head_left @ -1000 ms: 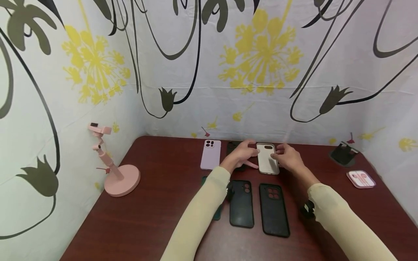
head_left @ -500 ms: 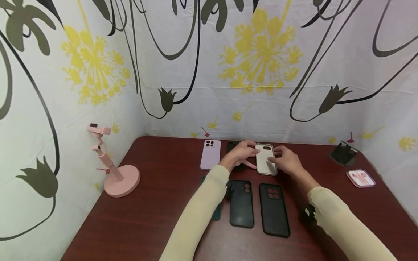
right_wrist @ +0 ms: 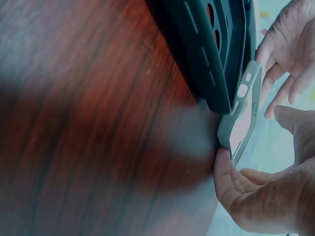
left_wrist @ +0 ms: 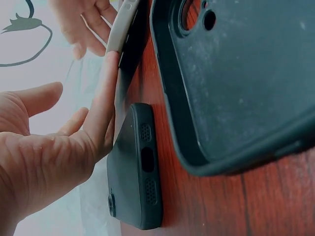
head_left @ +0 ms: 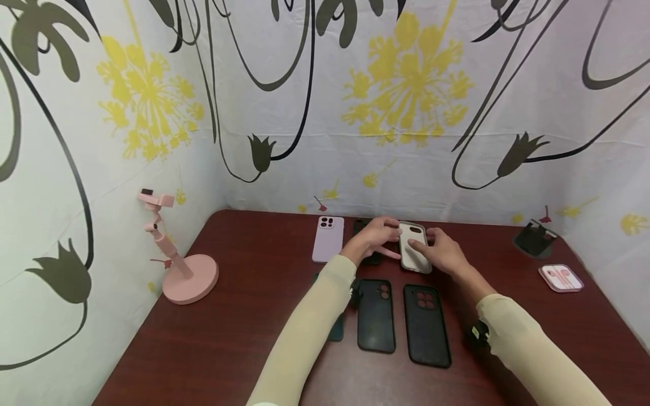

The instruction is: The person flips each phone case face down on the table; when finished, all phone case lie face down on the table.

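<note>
Touching the white phone case (head_left: 413, 256) between left hand (head_left: 376, 237) and right hand (head_left: 444, 251) — fingers wide on both, not pinching — far on the worktop (head_left: 259, 270), long axis roughly near-to-far.

I see a dark red-brown, wood-grained surface (head_left: 228, 321) with a faintly glossy top. A white, creased wall covering (head_left: 325, 158) rises behind it and runs along its left and right sides, printed with yellow dandelion-like bursts (head_left: 408, 84), grey-green tulips (head_left: 261, 153) and curling dark stems (head_left: 307, 90). Pale light shines on the surface's near part.
</note>
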A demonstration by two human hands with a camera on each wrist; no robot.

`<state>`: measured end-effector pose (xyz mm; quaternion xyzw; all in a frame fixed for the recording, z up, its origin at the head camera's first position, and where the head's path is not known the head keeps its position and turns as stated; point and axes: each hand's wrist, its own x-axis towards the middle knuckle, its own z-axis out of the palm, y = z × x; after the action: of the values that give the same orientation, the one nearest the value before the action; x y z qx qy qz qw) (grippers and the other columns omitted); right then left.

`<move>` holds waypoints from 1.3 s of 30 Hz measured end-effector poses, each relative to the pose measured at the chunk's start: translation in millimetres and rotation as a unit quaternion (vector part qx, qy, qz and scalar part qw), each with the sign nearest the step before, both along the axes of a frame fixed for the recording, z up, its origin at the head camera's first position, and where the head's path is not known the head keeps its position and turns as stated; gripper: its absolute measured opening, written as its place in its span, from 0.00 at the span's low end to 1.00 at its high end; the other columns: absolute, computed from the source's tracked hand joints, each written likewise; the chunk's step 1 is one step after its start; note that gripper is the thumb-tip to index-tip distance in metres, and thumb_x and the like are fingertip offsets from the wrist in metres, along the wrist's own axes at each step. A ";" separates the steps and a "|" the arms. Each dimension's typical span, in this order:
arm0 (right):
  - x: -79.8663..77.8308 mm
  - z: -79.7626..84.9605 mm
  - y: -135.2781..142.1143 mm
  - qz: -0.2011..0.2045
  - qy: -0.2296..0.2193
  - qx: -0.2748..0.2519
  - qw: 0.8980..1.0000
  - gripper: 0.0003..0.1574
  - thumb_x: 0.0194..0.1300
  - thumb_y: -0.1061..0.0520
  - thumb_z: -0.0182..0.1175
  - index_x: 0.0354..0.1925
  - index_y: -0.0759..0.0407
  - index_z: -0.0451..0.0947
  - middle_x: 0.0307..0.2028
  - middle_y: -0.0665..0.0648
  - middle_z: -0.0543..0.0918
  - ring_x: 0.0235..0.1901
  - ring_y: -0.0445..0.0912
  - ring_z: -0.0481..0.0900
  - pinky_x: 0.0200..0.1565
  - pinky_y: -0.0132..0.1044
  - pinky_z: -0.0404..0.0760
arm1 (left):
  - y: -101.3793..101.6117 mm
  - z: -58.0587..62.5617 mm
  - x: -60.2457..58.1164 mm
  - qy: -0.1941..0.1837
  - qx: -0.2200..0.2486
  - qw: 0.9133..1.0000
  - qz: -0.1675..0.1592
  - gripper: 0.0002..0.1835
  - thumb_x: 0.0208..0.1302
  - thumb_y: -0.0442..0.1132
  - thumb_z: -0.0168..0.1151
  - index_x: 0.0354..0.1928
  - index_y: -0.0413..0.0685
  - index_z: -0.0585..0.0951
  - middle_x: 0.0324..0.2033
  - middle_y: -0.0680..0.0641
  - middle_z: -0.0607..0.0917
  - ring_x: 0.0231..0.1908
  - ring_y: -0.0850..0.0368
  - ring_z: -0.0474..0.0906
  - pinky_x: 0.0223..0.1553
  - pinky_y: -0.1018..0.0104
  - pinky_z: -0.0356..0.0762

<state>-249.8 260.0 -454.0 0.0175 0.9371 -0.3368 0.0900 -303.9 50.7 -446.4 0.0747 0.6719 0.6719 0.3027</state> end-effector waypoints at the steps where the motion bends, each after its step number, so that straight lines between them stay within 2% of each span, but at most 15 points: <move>1: -0.2 0.2 -1.8 0.000 0.002 0.001 1.000 0.60 0.76 0.26 0.53 0.80 0.71 0.53 0.73 0.77 0.69 0.66 0.68 0.74 0.58 0.59 0.82 | -0.3 0.0 0.0 0.001 0.001 1.000 -0.001 0.28 0.83 0.37 0.54 0.79 0.41 0.65 0.76 0.35 0.68 0.76 0.38 0.69 0.54 0.42 0.90; 4: -1.1 0.0 -6.3 0.000 0.006 0.005 1.000 0.60 0.76 0.26 0.54 0.79 0.72 0.54 0.71 0.77 0.70 0.62 0.66 0.77 0.52 0.53 0.84 | -1.1 0.5 1.0 0.008 0.000 1.000 -0.003 0.29 0.83 0.39 0.55 0.80 0.40 0.64 0.76 0.35 0.68 0.76 0.36 0.68 0.60 0.39 0.87; 7: -1.3 -0.3 -9.0 -0.001 0.005 0.006 1.000 0.61 0.76 0.26 0.54 0.79 0.72 0.54 0.71 0.78 0.69 0.61 0.66 0.77 0.51 0.53 0.84 | -1.7 0.8 2.3 0.012 -0.003 1.000 0.000 0.29 0.83 0.41 0.55 0.79 0.40 0.65 0.76 0.36 0.68 0.75 0.35 0.69 0.63 0.38 0.85; 12: 1.1 0.8 -12.2 0.008 0.014 0.013 1.000 0.64 0.72 0.25 0.59 0.79 0.72 0.54 0.70 0.78 0.70 0.61 0.66 0.78 0.52 0.55 0.84 | -1.6 -0.2 2.6 0.002 0.005 1.000 0.015 0.30 0.83 0.44 0.55 0.79 0.40 0.64 0.74 0.38 0.69 0.70 0.38 0.74 0.62 0.39 0.85; 16: 1.6 3.0 -14.9 0.024 0.030 0.021 0.999 0.63 0.70 0.28 0.64 0.77 0.73 0.58 0.66 0.77 0.75 0.54 0.63 0.81 0.46 0.49 0.85 | -1.7 0.7 2.8 0.000 0.015 1.000 0.024 0.31 0.83 0.46 0.54 0.80 0.40 0.62 0.72 0.36 0.71 0.68 0.38 0.75 0.61 0.38 0.86; 21: 1.9 6.1 -15.9 0.031 0.027 0.035 0.999 0.62 0.71 0.30 0.64 0.77 0.74 0.57 0.63 0.78 0.76 0.49 0.61 0.81 0.41 0.43 0.82 | -0.9 3.5 3.6 0.001 0.018 1.000 0.023 0.31 0.84 0.46 0.53 0.80 0.42 0.62 0.72 0.34 0.72 0.70 0.37 0.74 0.61 0.38 0.85; 25: 2.9 9.6 -14.9 0.030 0.012 0.051 0.998 0.62 0.71 0.28 0.61 0.78 0.72 0.55 0.66 0.78 0.74 0.52 0.62 0.81 0.43 0.44 0.83 | 0.1 4.0 2.7 -0.002 0.023 0.999 0.028 0.28 0.84 0.45 0.53 0.78 0.43 0.65 0.69 0.36 0.74 0.70 0.36 0.74 0.63 0.38 0.85; 28: 4.1 13.2 -11.7 0.032 0.008 0.062 0.998 0.60 0.72 0.27 0.59 0.78 0.70 0.58 0.68 0.77 0.75 0.56 0.63 0.81 0.46 0.48 0.85 | 1.0 3.7 1.8 -0.008 0.033 0.999 0.024 0.26 0.84 0.45 0.53 0.76 0.43 0.68 0.70 0.36 0.74 0.71 0.35 0.74 0.63 0.37 0.84; 34: 10.1 22.3 -5.5 0.050 0.007 0.037 0.998 0.52 0.77 0.31 0.56 0.78 0.67 0.61 0.70 0.74 0.76 0.66 0.68 0.78 0.55 0.58 0.87 | 5.0 0.6 2.9 -0.021 0.044 0.999 0.016 0.27 0.85 0.48 0.50 0.78 0.47 0.68 0.73 0.33 0.71 0.70 0.34 0.75 0.63 0.37 0.84; 39: 14.8 22.5 -3.2 0.057 0.011 0.040 0.998 0.46 0.81 0.33 0.50 0.77 0.66 0.64 0.69 0.73 0.77 0.63 0.67 0.80 0.53 0.57 0.86 | 10.6 -1.7 4.8 -0.029 0.046 0.999 0.003 0.29 0.85 0.51 0.49 0.80 0.47 0.65 0.73 0.33 0.72 0.71 0.34 0.75 0.64 0.38 0.84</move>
<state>-235.1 256.9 -431.5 -0.0363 0.9502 -0.2938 0.0976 -299.1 61.2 -448.1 0.0677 0.6313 0.7049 0.3161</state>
